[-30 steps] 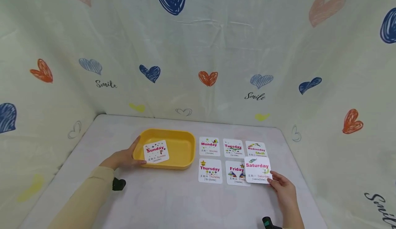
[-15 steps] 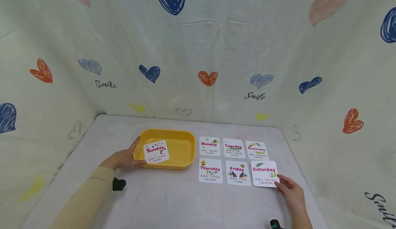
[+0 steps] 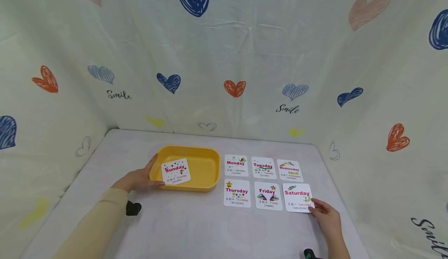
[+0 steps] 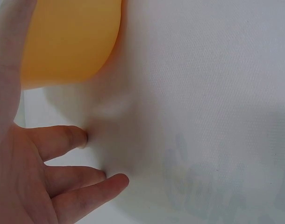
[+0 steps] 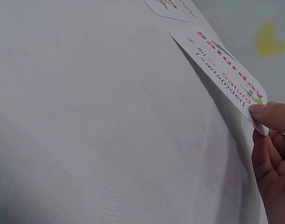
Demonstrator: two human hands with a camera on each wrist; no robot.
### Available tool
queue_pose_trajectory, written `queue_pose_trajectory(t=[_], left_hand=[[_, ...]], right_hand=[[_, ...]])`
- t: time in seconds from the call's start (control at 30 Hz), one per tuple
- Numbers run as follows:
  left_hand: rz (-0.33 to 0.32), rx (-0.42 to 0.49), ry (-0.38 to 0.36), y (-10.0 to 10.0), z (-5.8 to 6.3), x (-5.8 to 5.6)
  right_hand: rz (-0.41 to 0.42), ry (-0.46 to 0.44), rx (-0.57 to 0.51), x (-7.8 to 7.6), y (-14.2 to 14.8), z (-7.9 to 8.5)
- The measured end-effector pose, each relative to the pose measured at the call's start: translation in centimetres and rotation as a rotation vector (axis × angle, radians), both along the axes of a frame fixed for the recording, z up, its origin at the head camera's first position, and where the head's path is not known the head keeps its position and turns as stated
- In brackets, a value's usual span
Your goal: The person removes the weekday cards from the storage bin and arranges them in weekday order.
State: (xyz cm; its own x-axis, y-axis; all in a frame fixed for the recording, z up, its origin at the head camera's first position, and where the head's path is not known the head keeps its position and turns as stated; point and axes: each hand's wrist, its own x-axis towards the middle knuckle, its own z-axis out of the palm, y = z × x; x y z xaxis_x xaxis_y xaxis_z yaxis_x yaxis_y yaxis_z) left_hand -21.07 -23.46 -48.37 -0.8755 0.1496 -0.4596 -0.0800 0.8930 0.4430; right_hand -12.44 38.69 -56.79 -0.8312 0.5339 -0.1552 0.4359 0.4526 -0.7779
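In the head view my left hand holds the left end of a yellow tray, its thumb along the near side. The left wrist view shows several fingers spread beside the tray. A Sunday card lies aslant in the tray. My right hand pinches the lower right corner of the Saturday card, thumb on top. In the right wrist view this card tilts, with a shadow under its edge. Left of it lies the Friday card, above it the Wednesday card.
The Monday card, Tuesday card and Thursday card lie flat between the tray and the right-hand cards, all on a white-covered table. A heart-printed curtain surrounds its back and sides.
My right hand has carried the Saturday card right and down, off the Friday and Wednesday cards it overlapped, to a spot beside Friday. My left hand and the tray have stayed put.
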Motion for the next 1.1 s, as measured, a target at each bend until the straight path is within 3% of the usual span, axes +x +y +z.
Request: queue_pose_trajectory(t=[0.77, 1.1], left_hand=[[-0.001, -0.005, 0.01, -0.18, -0.43, -0.05], [0.004, -0.018, 0.01, 0.16, 0.17, 0.15]], right_hand=[[0.124, -0.025, 0.042, 0.39, -0.3, 0.76], [0.153, -0.049, 0.069, 0.2, -0.09, 0.66]])
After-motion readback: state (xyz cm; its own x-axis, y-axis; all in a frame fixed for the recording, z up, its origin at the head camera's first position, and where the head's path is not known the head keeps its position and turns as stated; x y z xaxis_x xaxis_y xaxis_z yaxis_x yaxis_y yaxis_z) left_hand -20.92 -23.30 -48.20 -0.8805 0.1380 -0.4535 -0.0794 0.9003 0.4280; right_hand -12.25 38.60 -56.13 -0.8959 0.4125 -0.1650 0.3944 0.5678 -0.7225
